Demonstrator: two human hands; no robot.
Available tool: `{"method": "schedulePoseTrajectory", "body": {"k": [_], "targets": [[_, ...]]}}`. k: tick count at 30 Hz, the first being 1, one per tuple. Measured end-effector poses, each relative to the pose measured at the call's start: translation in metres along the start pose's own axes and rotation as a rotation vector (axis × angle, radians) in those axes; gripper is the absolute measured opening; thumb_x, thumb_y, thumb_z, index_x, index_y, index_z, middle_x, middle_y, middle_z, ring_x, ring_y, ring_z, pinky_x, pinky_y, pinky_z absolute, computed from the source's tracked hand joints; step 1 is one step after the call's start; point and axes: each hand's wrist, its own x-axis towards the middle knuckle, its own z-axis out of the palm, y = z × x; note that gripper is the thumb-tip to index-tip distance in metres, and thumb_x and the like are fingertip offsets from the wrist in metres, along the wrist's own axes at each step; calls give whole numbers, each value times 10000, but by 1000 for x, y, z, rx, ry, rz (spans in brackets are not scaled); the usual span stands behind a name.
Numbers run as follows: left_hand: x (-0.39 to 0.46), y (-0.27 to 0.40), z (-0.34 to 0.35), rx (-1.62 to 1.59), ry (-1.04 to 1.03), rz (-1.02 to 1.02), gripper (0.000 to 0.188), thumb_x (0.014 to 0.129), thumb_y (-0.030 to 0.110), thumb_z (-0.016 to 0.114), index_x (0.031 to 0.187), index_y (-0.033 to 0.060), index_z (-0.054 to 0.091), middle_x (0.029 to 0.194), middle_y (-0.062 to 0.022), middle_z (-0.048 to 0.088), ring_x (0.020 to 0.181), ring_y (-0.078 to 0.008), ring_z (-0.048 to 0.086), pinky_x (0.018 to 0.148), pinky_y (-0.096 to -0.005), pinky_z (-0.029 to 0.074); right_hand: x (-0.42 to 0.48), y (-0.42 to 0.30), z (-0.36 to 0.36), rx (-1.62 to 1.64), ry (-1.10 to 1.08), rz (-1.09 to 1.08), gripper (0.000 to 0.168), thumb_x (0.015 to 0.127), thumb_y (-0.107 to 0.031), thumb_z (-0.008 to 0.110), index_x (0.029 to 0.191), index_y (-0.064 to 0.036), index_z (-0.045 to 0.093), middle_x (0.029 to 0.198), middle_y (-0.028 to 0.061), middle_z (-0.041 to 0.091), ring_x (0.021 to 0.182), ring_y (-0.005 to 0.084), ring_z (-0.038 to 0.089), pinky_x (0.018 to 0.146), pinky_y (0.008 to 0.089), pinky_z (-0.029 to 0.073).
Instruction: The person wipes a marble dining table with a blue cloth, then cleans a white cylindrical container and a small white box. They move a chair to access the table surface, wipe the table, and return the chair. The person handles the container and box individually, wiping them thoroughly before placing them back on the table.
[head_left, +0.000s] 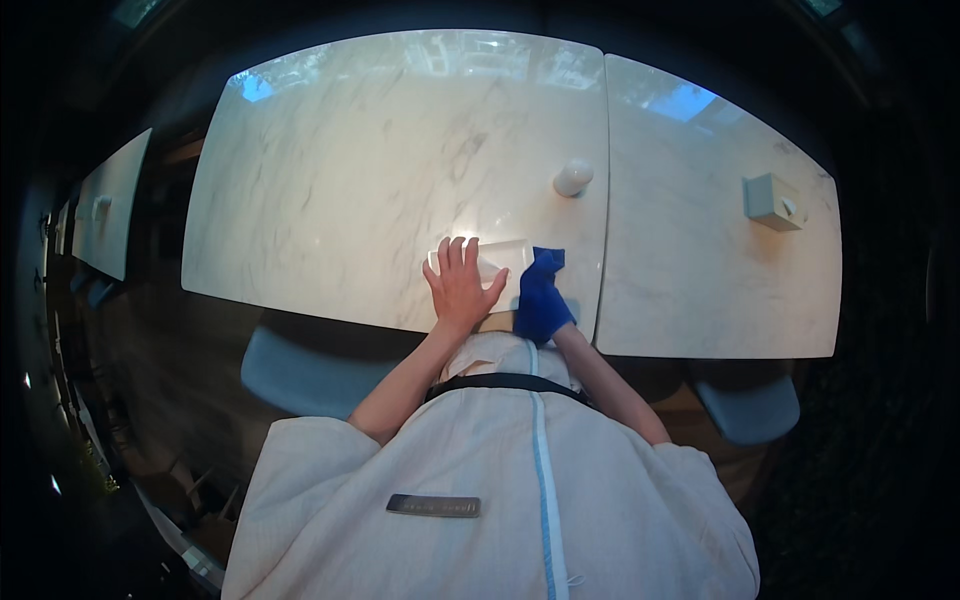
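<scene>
My left hand (459, 288), fingers spread, rests on a white tissue box (514, 253) at the near edge of a marble-patterned table (360, 180). A tissue shows beside my left thumb. At the box's right side is my right hand (541, 300), covered by a blue cloth (550, 259) that it holds; part of the cloth lies flat on the table past the fingers. The cloth hides my right fingers. Farther back, near the seam to the second table, stands a small white rounded container (574, 178).
A second marble-patterned table (712, 285) adjoins on the right, bearing another tissue box (772, 202). Blue-grey chairs stand at the near edge, one on the left (300, 367) and one on the right (750, 405). Another table (112, 210) is at the far left.
</scene>
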Motion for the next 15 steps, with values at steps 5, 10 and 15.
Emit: {"method": "schedulePoseTrajectory", "body": {"k": [5,10,15], "targets": [[-1,-2,6,-5,26,-3,635,776,499,642,1224,74,495,1242,-96,459,1265,-288,356,996,-571,251,42,12,-19,-82,-203,0,493,657,-301,594,856,150,562,833,310,523,858,431,516,887,482,378],[-5,-7,10,0,37,-40,639,773,507,642,1223,77,497,1236,-95,464,1263,-284,361,991,-562,257,42,-7,-47,-127,-307,149,683,704,-284,612,1088,250,428,1035,377,472,1055,467,452,995,471,322],[-1,0,4,5,24,-43,641,769,502,648,1225,77,498,1237,-94,466,1261,-285,363,989,-561,258,-3,-3,-17,311,223,-21,596,708,-252,595,1046,227,488,1019,367,516,1017,476,484,989,481,336]]}}
